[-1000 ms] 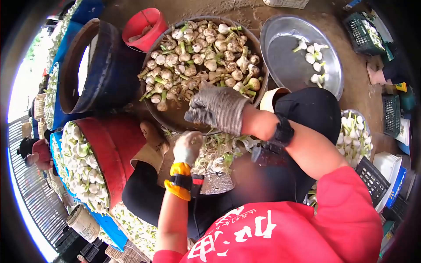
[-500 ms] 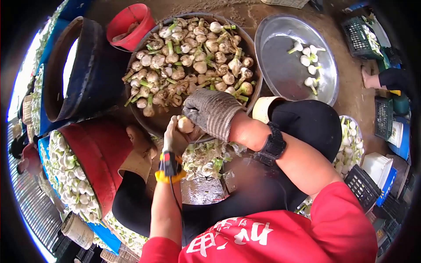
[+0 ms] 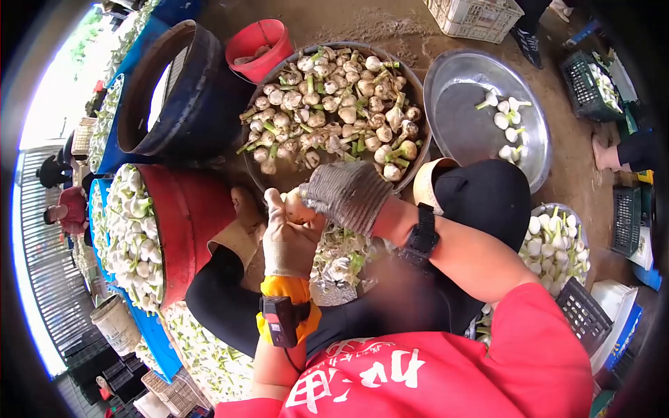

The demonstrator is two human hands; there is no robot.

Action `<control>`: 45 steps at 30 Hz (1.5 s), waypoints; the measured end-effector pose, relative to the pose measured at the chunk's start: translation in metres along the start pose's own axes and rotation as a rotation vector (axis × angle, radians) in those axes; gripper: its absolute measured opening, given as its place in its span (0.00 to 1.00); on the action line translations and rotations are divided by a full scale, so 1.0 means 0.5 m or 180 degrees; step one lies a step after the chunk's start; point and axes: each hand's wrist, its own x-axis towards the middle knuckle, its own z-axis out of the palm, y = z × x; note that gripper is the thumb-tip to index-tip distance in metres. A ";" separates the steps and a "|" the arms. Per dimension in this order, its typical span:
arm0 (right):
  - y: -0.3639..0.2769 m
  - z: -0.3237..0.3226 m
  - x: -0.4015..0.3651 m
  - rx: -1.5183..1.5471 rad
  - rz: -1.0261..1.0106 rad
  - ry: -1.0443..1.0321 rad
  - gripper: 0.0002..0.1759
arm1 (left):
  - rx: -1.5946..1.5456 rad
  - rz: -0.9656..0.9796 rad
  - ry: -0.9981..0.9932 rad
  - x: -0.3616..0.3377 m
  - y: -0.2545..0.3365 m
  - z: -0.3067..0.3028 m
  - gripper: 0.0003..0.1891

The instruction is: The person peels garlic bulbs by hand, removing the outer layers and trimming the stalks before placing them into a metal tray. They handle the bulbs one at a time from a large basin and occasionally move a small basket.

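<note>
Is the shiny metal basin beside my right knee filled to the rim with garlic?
No, the shiny metal basin holds only a few garlic bulbs, leaving most of its bottom bare.

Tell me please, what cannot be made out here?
All in the head view:
Garlic bulb: underside, hidden by left hand.
Right hand: its palm, hidden by its gloved back.
Large basin: most of its floor, under piled garlic.
Another person's leg: the body beyond, cut off by the dark right edge.

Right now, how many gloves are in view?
2: a pale glove on the left hand, which holds a garlic bulb, and a grey glove on the right hand. Others may be hidden.
</note>
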 end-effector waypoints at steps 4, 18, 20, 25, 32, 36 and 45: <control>-0.037 -0.007 -0.004 -0.0237 -0.0240 0.0122 0.06 | 0.0472 0.0043 -0.0202 -0.027 0.010 -0.005 0.10; 0.102 -0.117 0.033 0.1388 0.2043 -0.0412 0.20 | 0.1376 -0.0361 -0.1507 -0.124 0.064 -0.008 0.37; 0.051 -0.099 0.006 0.1267 0.1165 -0.1197 0.24 | 0.1820 -0.0106 -0.1294 -0.127 0.063 0.008 0.35; -0.017 -0.074 0.014 0.2492 0.1496 -0.0419 0.29 | 0.2453 0.0397 -0.1143 -0.125 0.049 0.012 0.30; 0.008 -0.023 0.006 0.1226 0.0006 -0.0412 0.25 | 0.2422 0.0371 -0.1357 -0.101 0.040 -0.007 0.23; -0.008 -0.056 0.000 0.3083 0.1589 -0.1375 0.15 | 0.2394 0.0425 -0.0446 -0.086 0.046 -0.044 0.15; 0.063 -0.091 0.006 0.3053 0.1917 -0.0129 0.09 | 0.1197 0.0751 -0.1751 -0.102 0.137 -0.133 0.21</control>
